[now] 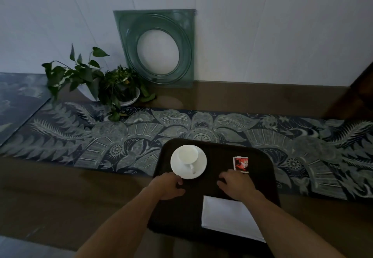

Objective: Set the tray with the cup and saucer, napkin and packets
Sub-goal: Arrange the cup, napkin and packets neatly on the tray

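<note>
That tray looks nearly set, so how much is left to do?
Mostly done. The cup sits on its saucer at the tray's far left, the red packets lie far right, and the white napkin lies near right. The left hand is at the saucer's near edge; the right hand is just short of the packets. Neither visibly grips anything. Only small straightening seems left.

We seem to be in a home. Potted plants (94, 78) and a green glass ornament (159, 48) stand upper left on a patterned runner (201, 124).
</note>
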A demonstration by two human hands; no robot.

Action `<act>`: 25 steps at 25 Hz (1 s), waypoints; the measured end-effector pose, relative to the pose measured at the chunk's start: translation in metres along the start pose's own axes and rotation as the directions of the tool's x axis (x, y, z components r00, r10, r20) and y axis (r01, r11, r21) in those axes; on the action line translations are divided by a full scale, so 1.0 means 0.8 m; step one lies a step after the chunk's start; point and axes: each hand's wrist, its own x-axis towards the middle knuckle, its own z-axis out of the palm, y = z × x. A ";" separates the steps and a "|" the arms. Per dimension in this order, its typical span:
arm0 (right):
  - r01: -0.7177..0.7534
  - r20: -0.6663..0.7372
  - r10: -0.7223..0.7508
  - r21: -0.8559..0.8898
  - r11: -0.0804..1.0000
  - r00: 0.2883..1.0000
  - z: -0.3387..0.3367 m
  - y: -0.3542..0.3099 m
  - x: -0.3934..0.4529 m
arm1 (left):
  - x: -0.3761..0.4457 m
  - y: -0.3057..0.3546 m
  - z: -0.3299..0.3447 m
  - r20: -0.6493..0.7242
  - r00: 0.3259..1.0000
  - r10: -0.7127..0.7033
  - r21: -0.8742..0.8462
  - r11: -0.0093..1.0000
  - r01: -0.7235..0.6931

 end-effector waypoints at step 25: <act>-0.326 -0.002 0.334 0.213 0.921 0.943 0.035 -0.105 0.073 | 0.120 -0.085 -0.085 -0.023 0.971 0.238 0.264 0.938 -0.224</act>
